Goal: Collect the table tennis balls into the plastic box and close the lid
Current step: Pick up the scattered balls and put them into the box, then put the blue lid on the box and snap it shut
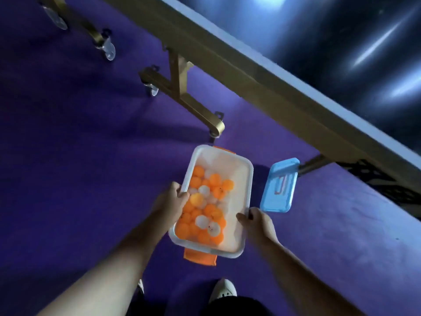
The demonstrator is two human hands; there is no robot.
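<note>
Left grip (173,201), right grip (257,221) hold box (235,171) lengthwise forward.

Dim, with a blue-purple cast. Streaky glare on table top (341,42), upper right. Box (238,179) is brightest, slightly washed out. Soft shadows on floor (68,156). Whole picture soft and slightly blurred, with wide-angle bending at the edges.

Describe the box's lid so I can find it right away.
Beside the gold-framed table tennis table, over the purple floor, the left hand and right hand hold a white plastic box of orange and white balls. The lid lies on the floor just right of that box: a light blue rounded rectangle, the only blue thing there.
</note>
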